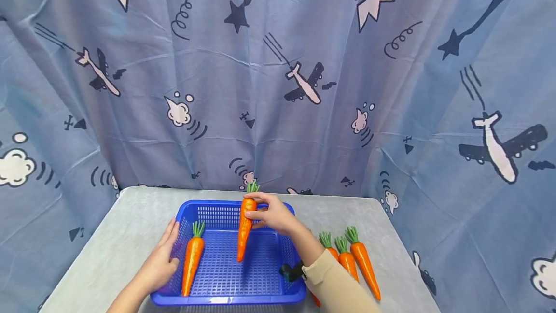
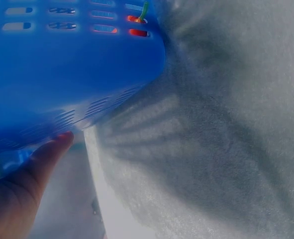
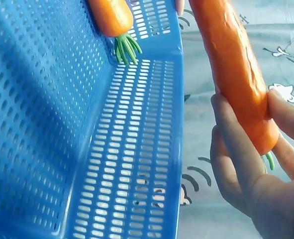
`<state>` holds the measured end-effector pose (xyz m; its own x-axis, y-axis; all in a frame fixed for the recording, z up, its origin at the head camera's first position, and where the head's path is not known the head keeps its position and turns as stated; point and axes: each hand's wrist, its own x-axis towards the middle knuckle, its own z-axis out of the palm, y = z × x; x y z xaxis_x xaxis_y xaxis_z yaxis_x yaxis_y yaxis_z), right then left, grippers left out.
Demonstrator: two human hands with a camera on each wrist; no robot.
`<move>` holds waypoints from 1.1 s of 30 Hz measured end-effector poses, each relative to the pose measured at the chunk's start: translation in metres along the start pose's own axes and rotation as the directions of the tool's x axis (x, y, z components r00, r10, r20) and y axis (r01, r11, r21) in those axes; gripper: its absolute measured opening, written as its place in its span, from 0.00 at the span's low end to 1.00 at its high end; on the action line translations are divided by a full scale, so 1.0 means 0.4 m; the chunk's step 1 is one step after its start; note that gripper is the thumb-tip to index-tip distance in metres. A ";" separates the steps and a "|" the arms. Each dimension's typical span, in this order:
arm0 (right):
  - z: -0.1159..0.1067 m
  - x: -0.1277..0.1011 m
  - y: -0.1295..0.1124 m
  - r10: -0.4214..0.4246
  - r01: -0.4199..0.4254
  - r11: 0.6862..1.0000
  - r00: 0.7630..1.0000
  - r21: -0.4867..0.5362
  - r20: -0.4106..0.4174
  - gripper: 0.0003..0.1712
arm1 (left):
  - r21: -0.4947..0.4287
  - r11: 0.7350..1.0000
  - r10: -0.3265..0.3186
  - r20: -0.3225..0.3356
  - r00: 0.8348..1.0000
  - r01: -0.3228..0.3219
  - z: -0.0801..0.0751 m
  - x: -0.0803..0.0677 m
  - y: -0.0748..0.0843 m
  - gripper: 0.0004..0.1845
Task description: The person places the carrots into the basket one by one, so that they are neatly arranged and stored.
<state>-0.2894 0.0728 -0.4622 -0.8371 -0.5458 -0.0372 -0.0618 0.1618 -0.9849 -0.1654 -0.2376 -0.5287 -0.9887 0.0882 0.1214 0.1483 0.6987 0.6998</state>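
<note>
In the head view a blue plastic basket (image 1: 230, 299) stands on the table. One carrot (image 1: 193, 260) with a green top lies along its left side. Above the basket's inside, my right hand (image 1: 271, 214) pinches a second carrot (image 1: 244, 231) near its leafy end, the tip pointing down. The right wrist view shows fingers and thumb round that carrot (image 3: 236, 74). My left hand (image 1: 160, 262) rests on the basket's left wall with its fingers straight. In the left wrist view its thumb (image 2: 49, 157) touches the basket's outside (image 2: 77, 69).
Several carrots (image 1: 365, 264) lie on the table right of the basket, partly hidden by my right forearm. The grey tabletop (image 1: 126, 226) extends left of the basket. A blue patterned curtain (image 1: 269, 124) hangs behind and beside the table.
</note>
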 end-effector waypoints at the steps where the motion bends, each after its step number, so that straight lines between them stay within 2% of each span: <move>1: 0.005 0.003 0.000 0.000 0.000 1.000 1.000 0.000 0.003 0.27 | 0.000 1.000 0.000 0.000 1.000 0.000 0.000 0.000 0.000 0.50; 14: 0.083 0.044 0.015 0.025 -0.026 0.999 0.999 0.037 0.022 0.28 | 0.011 1.000 -0.007 0.001 1.000 0.007 -0.003 0.001 -0.001 0.49; 21: 0.120 0.051 0.024 0.049 -0.052 0.997 0.997 0.052 0.060 0.24 | 0.005 1.000 -0.011 0.011 1.000 0.011 -0.003 0.004 -0.001 0.49; 33: 0.184 0.071 0.028 0.065 -0.066 0.998 0.996 0.018 0.065 0.25 | 0.001 1.000 -0.014 0.016 1.000 0.014 -0.004 0.002 0.004 0.49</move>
<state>-0.2738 -0.0015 -0.4868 -0.8019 -0.5868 -0.1118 0.0037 0.1823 -0.9832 -0.1660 -0.2375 -0.5263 -0.9909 0.0896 0.1002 0.1342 0.7009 0.7005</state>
